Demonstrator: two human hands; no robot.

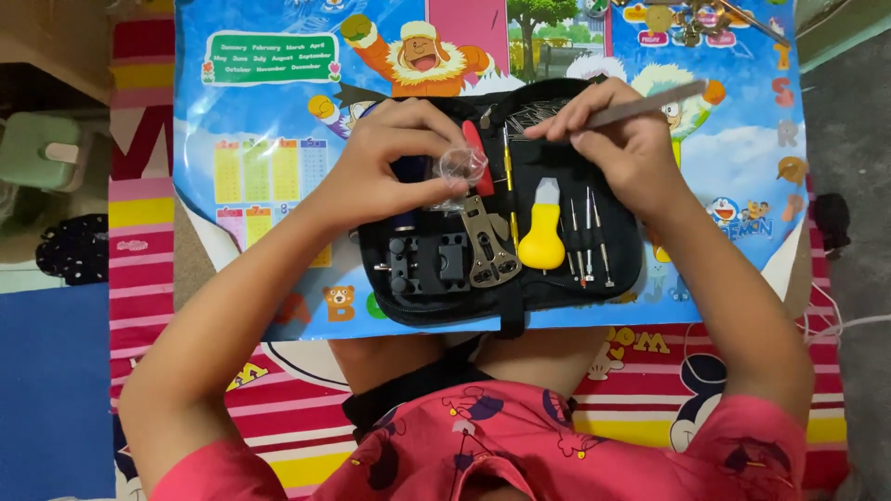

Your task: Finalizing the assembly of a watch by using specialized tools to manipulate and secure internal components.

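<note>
Between left fingers, small clear plastic bag

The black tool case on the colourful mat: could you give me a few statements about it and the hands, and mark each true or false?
1. The black tool case lies open on a colourful poster mat. True.
2. The right hand holds a hammer. False: it holds a slim metal tool, like tweezers or a thin bar.
3. The left hand pinches a small clear plastic bag. True.
4. The yellow-handled tool is in the left hand. False: it rests in the case, untouched by either hand.
5. Several thin screwdrivers lie to the right of the yellow-handled tool. True.
</note>
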